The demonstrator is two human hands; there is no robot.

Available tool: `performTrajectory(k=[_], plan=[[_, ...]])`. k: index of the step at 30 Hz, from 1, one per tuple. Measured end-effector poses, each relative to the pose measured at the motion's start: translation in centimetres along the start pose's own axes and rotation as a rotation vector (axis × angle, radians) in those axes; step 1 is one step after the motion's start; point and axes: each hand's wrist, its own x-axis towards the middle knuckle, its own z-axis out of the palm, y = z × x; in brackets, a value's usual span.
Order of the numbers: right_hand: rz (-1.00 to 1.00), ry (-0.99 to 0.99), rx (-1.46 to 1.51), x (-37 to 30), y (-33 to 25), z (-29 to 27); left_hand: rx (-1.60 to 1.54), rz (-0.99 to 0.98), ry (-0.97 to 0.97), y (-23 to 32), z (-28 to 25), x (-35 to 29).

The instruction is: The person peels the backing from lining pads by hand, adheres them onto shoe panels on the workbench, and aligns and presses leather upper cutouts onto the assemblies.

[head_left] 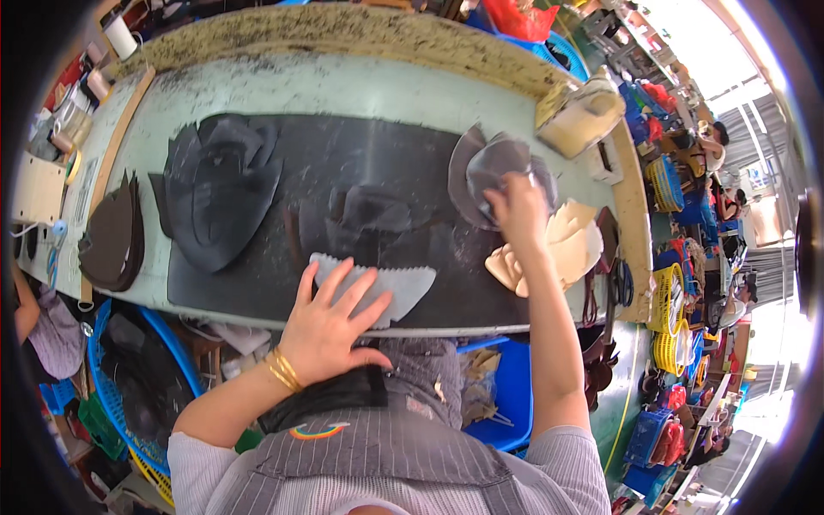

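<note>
My left hand [330,322] lies with fingers spread on a light grey piece [410,287] with a zigzag upper edge, near the table's front edge. Over at the right, my right hand [520,209] reaches onto a stack of dark grey cut pieces [481,176]. Its fingers are bent together; whatever is between them is hidden. Beige cut pieces [573,240] fan out beside my right wrist. Just beyond my left hand, several dark pieces [369,210] lie on a black mat [343,142].
A large pile of black cut pieces [221,193] covers the mat's left part, with dark brown pieces [114,236] farther left. A yellowed container [584,116] stands at the back right corner. Scissors [622,281] lie at the right edge. Below are blue baskets [184,343].
</note>
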Motion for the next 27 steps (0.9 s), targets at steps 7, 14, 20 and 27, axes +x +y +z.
performTrajectory(k=[7,14,20,27], plan=[[0.070,-0.084,0.480,0.6,-5.2,-2.4,-0.522,-0.231,0.373,0.4,-1.2,6.2],[-0.166,0.120,0.339,-2.3,-13.4,-4.9,-1.538,-0.612,0.442,0.3,-1.4,7.8],[-0.492,0.089,0.326,-2.2,-16.7,-7.5,-1.319,-0.491,0.518,2.9,-3.4,4.9],[-0.573,0.103,0.257,-3.3,-17.8,-10.1,-1.005,-0.457,0.432,4.7,-5.2,2.9]])
